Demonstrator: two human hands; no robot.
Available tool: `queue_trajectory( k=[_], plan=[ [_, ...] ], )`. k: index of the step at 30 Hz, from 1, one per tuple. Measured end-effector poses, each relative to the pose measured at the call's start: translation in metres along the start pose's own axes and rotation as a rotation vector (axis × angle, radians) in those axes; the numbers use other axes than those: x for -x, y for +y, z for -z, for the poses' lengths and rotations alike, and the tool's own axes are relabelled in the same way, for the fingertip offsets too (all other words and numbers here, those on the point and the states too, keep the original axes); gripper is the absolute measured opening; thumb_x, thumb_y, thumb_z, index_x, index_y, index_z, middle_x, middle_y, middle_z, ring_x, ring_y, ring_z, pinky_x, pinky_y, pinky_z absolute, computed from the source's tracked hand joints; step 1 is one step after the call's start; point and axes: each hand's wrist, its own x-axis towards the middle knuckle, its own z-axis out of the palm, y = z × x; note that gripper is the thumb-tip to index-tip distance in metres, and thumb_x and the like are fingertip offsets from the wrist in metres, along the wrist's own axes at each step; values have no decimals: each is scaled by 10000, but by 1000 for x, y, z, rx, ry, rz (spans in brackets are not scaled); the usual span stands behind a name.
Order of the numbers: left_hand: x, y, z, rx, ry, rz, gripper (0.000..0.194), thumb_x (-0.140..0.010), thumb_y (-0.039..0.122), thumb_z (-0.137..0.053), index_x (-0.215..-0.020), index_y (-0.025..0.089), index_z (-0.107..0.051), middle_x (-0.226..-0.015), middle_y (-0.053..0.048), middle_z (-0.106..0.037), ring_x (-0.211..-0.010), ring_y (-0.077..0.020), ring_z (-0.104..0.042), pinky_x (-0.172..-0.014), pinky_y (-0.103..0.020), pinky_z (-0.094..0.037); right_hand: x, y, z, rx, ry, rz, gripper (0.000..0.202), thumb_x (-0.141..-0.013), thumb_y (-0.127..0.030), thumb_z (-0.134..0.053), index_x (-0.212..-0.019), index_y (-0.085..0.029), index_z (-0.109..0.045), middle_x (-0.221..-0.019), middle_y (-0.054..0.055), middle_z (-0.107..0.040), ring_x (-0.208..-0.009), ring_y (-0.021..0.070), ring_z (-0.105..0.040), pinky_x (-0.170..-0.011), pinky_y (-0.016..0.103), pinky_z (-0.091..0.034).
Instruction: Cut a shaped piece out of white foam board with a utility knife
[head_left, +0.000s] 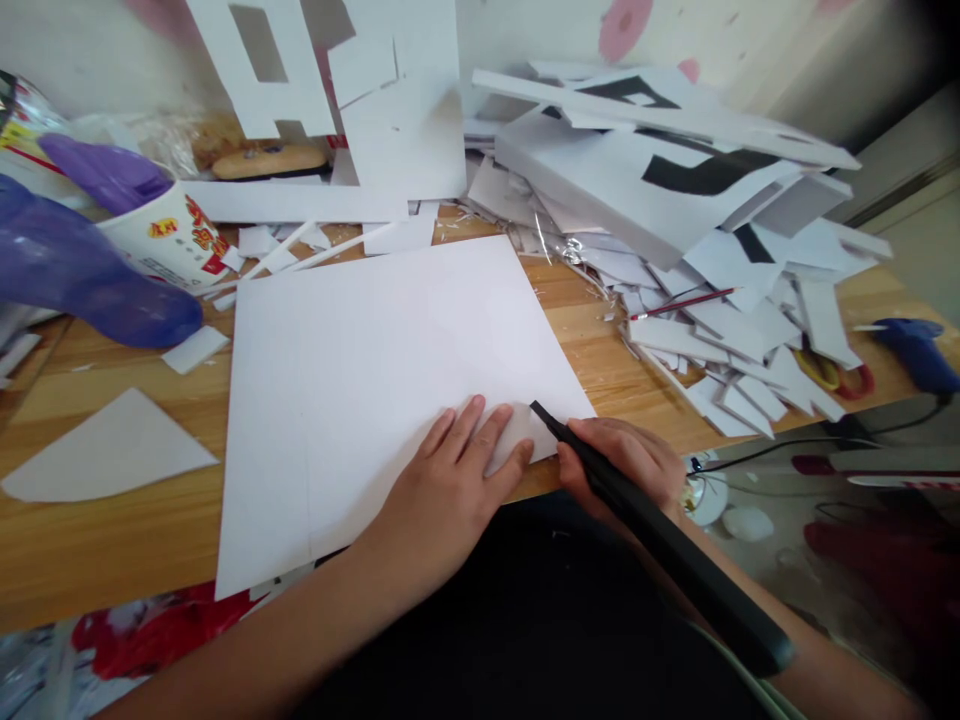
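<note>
Nearby, around the white sheet (375, 330): scrap heap (712, 338), pencil (686, 304), paper cup (161, 248).

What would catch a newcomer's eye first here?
Probably the large flat white sheet in the centre, the left hand spread over its near edge. Beside it, the right hand holds a long black pen-shaped tool. Farther right sprawls a jumbled heap of white cut pieces.

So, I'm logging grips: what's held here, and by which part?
The right hand holds the black tool near its narrow tip; the left hand, spread on a white piece, grips nothing.
</note>
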Motion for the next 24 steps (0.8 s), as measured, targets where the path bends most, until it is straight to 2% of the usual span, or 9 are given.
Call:
queue_trajectory(
  k=[8, 20, 24],
  plan=[
    [0, 0, -4, -1, 19, 6, 500, -910, 157, -540, -1402, 190, -460, -1513, -210, -401, -1397, -437, -325, -1081, -606, -369, 6, 1, 1, 31, 20, 31, 353, -766, -180, -694, -1108, -228, -623, -759, 33, -716, -633, 204, -689, -572, 318, -597],
    [0, 0, -2, 4, 7, 17, 521, -898, 145, -532, -1409, 204, -449, -1524, -200, -388, -1410, -426, -307, -1088, -595, -357, 10, -4, 6, 44, 7, 42, 368, -755, -129, -699, -1110, -195, -625, -770, 63, -723, -615, 208, -693, -540, 330, -596],
    [0, 0, -3, 8, -5, 21, 539, -882, 138, -550, -1407, 207, -449, -1528, -196, -383, -1415, -423, -299, -1098, -599, -340, 11, -7, 7, 58, 0, 43, 419, -763, -131, -686, -1159, -247, -610, -773, 49, -731, -616, 214, -690, -543, 340, -598]
  ],
)
